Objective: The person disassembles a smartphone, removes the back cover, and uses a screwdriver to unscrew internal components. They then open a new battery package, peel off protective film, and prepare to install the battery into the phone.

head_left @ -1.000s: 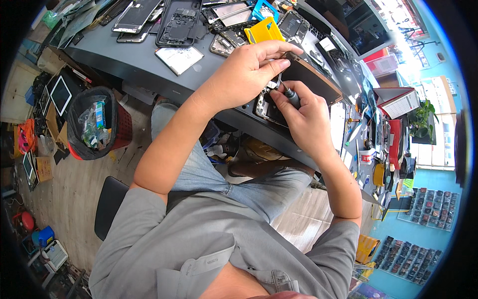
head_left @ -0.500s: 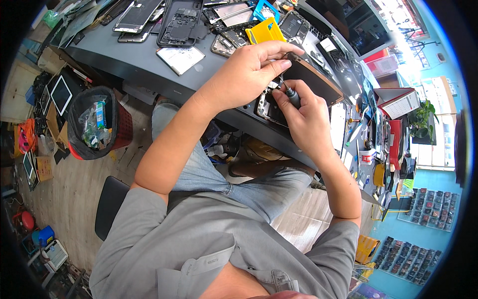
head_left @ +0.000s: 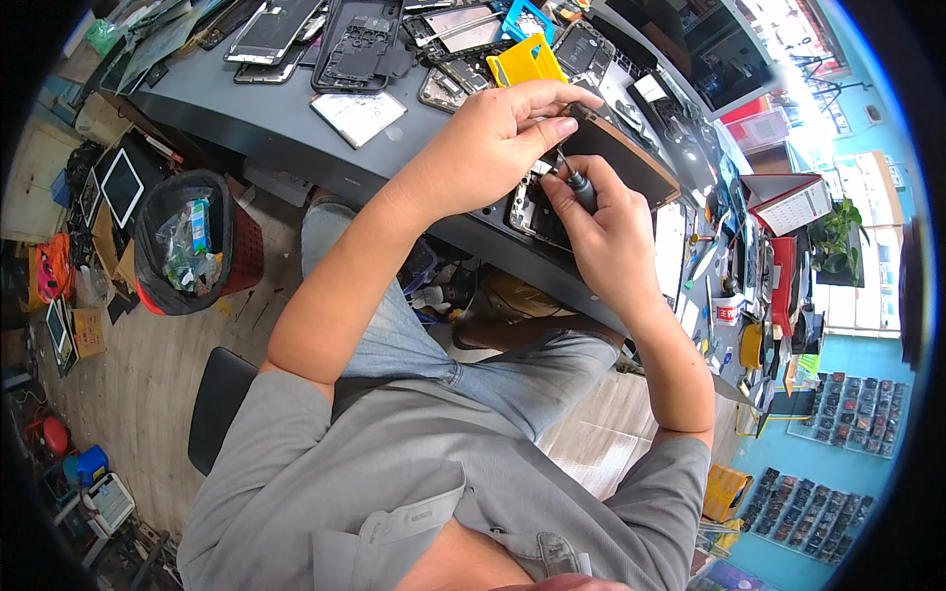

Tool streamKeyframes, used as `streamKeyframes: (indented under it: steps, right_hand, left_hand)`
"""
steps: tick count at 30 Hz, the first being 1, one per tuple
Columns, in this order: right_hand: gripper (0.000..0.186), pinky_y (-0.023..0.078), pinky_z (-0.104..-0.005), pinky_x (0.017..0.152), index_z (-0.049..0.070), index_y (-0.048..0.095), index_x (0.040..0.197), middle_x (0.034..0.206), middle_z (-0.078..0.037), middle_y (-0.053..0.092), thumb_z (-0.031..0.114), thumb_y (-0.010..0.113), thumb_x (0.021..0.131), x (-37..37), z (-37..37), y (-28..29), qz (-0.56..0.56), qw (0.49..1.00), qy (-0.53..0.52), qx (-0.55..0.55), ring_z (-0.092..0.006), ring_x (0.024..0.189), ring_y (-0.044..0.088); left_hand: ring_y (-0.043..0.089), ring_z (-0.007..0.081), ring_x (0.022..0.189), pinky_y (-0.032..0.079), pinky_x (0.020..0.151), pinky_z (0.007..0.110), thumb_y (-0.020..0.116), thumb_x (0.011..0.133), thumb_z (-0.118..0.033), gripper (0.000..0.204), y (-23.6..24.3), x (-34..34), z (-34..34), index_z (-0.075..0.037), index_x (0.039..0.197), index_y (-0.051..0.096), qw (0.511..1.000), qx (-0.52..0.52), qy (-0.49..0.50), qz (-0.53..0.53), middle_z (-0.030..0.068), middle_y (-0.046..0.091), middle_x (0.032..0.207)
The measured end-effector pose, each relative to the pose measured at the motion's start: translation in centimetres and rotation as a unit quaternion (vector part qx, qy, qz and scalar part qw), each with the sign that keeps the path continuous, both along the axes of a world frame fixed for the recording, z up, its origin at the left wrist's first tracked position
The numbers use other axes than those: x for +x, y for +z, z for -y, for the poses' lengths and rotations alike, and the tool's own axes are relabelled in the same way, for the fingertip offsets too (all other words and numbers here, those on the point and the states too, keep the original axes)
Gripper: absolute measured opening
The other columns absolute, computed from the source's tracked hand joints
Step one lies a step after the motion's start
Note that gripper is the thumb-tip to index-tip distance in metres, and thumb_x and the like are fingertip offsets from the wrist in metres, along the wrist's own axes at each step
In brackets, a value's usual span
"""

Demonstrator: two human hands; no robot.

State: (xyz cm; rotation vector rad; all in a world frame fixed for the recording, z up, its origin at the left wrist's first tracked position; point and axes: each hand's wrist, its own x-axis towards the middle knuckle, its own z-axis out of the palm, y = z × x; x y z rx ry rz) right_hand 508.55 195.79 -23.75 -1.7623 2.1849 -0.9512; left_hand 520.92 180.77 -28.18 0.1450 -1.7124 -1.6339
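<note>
An opened phone lies at the desk's front edge, its inner frame (head_left: 534, 219) showing metal parts. Its dark flat panel (head_left: 623, 156) with a brownish edge stands raised behind it. My left hand (head_left: 498, 143) pinches the panel's near-left corner between thumb and index finger. Gripped in my right hand (head_left: 613, 222) is a screwdriver (head_left: 581, 192) with a dark handle, its thin shaft pointing up-left into the phone near my left thumb. The exact spot its tip touches is hidden by my fingers.
Across the grey desk (head_left: 236, 98) lie phone parts, a white battery (head_left: 358, 118), a yellow plastic holder (head_left: 527, 62) and a blue frame (head_left: 527, 18). A monitor (head_left: 700, 49) stands at the far right. To the left is a bin (head_left: 197, 246) on the floor.
The screwdriver and my right fingers have shifted very slightly. My left hand and the raised panel stay in place.
</note>
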Motion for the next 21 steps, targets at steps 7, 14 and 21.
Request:
streamKeyframes:
  steps: [7, 14, 21]
  right_hand:
    - [0.021, 0.045, -0.0351, 0.054, 0.000, 0.072, 0.115, 0.064, -0.015, 0.066, 0.016, 0.080, 0.105, 0.0, -0.1, 0.1, 0.024, 1.000, -0.011, -0.003, -0.0192, 0.051, 0.059]
    - [0.029, 0.050, -0.0326, 0.056, 0.004, 0.078, 0.122, 0.075, -0.012, 0.075, 0.021, 0.087, 0.099, 0.0, -2.4, 0.7, -0.045, 0.995, 0.010, -0.083, -0.0205, 0.054, 0.064]
    - [0.056, 0.049, -0.0394, 0.050, 0.010, 0.081, 0.134, 0.065, -0.005, 0.067, 0.037, 0.095, 0.087, -0.3, -6.2, -1.0, -0.262, 0.962, 0.032, -0.063, -0.0249, 0.049, 0.064]
  left_hand:
    - [0.059, 0.0022, 0.095, 0.051, 0.087, 0.023, 0.069, 0.113, -0.009, 0.033, 0.2, 0.2, 0.0, -0.007, 0.145, 0.076, 1.000, -0.003, 0.000, 0.010, -0.0056, 0.071, 0.106]
    - [0.063, 0.0034, 0.097, 0.053, 0.088, 0.023, 0.068, 0.114, -0.009, 0.030, -0.6, -0.5, 0.1, -0.005, 0.143, 0.075, 1.000, -0.001, -0.010, -0.026, -0.0028, 0.075, 0.112]
    - [0.071, 0.0080, 0.111, 0.058, 0.097, 0.025, 0.067, 0.115, -0.008, 0.028, 0.8, 0.5, -0.2, -0.003, 0.141, 0.073, 0.999, 0.003, -0.015, 0.038, 0.0038, 0.079, 0.127]
